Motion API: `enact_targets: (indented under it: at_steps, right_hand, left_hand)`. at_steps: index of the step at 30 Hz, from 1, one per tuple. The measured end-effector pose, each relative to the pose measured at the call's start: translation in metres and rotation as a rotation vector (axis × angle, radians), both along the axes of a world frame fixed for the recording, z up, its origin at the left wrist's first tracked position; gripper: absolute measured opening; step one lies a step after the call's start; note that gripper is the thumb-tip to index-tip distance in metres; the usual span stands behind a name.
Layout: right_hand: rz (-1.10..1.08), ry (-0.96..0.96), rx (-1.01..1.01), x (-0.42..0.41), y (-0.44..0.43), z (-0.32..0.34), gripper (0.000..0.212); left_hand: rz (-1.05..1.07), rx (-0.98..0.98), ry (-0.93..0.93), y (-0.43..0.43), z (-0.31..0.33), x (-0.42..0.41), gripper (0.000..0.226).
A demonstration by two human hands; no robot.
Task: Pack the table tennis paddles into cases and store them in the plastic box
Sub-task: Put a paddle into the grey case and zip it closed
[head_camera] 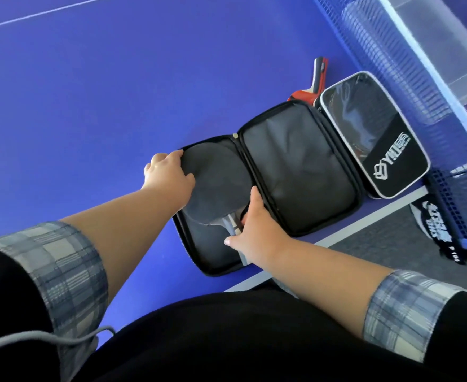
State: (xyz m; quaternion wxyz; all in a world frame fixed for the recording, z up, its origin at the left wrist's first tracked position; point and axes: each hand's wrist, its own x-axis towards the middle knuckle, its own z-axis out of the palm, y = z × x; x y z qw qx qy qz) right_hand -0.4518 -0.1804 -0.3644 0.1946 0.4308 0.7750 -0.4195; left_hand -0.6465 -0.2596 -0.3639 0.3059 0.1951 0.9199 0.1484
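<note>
While your left hand presses black paddle into open case, right hand grips handle; zipping, red paddle, plastic box remain.

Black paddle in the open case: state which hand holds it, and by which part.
The right hand grips the black paddle by its handle; the left hand touches the blade's far edge, grip unclear.

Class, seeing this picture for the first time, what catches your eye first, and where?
An open black zip-up fabric case lies flat on the blue table, a black-faced table tennis paddle in its left half. The left hand rests at the blade's far rim; the right hand grips the handle. Right of it lies a closed black-and-grey case.
</note>
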Motion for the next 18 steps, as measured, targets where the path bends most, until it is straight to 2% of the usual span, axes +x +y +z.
enact_targets:
  at_steps: [3, 7, 12, 15, 16, 18]
  right_hand:
    - [0.007, 0.001, -0.053, -0.001, 0.015, 0.006, 0.127]
    - [-0.042, 0.158, 0.008, -0.011, 0.059, 0.025, 0.091]
    - [-0.201, 0.400, 0.248, -0.050, 0.179, 0.055, 0.048]
    - [-0.201, 0.410, 0.387, -0.073, 0.255, 0.063, 0.028]
    - [-0.180, 0.383, 0.426, -0.080, 0.277, 0.063, 0.023]
    - [-0.144, 0.264, 0.423, -0.094, 0.314, 0.062, 0.040]
  left_hand:
    - [0.035, -0.034, 0.000, 0.006, 0.002, 0.001, 0.067]
    - [0.051, 0.019, 0.073, 0.014, 0.010, 0.007, 0.066]
    - [-0.105, 0.180, 0.115, 0.090, 0.025, 0.018, 0.057]
    - [-0.201, 0.221, 0.129, 0.148, 0.029, 0.016, 0.049]
    - [-0.211, 0.228, 0.119, 0.166, 0.029, 0.014, 0.046]
    - [-0.225, 0.226, 0.061, 0.200, 0.030, 0.008, 0.042]
